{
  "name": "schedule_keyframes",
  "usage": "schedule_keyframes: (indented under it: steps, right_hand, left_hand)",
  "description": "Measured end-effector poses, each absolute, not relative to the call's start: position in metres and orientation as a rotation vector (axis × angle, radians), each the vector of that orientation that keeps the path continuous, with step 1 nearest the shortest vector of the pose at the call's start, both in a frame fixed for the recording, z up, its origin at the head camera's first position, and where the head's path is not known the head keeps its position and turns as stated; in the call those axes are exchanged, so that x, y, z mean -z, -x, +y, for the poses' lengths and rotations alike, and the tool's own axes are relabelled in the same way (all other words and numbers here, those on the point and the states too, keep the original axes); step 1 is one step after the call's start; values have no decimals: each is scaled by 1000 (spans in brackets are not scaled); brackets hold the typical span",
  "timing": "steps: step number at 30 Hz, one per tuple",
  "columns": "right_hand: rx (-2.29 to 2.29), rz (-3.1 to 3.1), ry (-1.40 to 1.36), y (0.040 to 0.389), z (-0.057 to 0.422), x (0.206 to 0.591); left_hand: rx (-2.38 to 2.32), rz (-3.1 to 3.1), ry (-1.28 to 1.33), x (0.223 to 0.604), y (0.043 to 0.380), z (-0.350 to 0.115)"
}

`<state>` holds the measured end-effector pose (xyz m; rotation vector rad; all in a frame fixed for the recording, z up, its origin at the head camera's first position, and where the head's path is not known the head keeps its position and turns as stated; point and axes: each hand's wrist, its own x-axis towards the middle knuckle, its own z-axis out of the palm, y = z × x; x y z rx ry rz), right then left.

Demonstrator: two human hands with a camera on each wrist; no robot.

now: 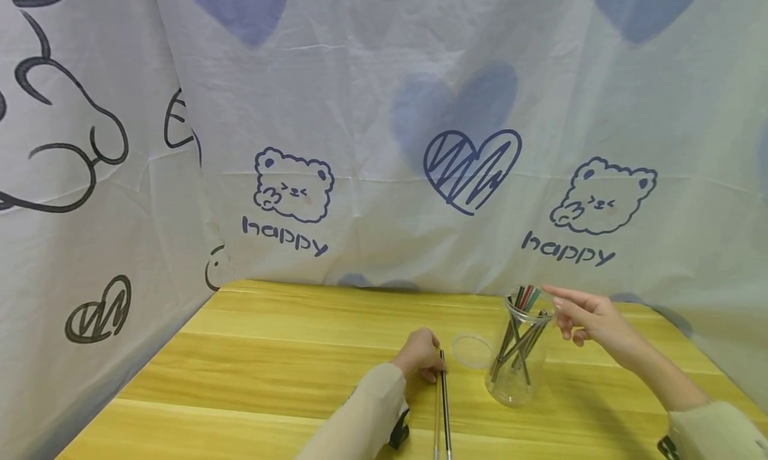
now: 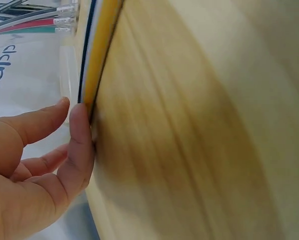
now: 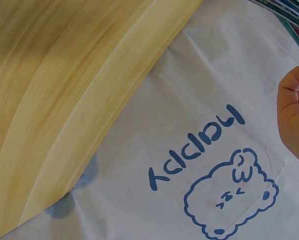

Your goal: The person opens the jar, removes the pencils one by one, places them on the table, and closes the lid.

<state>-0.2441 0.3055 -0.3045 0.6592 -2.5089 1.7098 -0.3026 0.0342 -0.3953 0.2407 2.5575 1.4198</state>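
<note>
My left hand rests at the far ends of two pencils lying side by side on the table, one black and one yellowish. In the left wrist view, a fingertip touches the yellow pencil, while the thumb stands apart. A clear jar stands to the right, holding several pencils with dark, red and green barrels. Beside its rim is my right hand, index finger stretched out and the other fingers loosely bent. Whether it touches the rim, I cannot tell.
A clear round lid lies flat on the wood-grain table, between my left hand and the jar. Behind the table hangs a white cloth printed with hearts and bears; more cloth hangs at the left.
</note>
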Motion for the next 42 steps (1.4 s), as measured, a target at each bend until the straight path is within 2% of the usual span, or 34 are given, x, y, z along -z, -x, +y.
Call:
schedule_keyframes:
  steps: [26, 42]
  right_hand:
    - [-1747, -2481, -663, 246, 305, 307]
    - [-1723, -2480, -636, 247, 305, 309]
  left_hand:
    - [-1651, 2554, -270, 357, 308, 41]
    - [-1694, 2618, -910, 325, 299, 59]
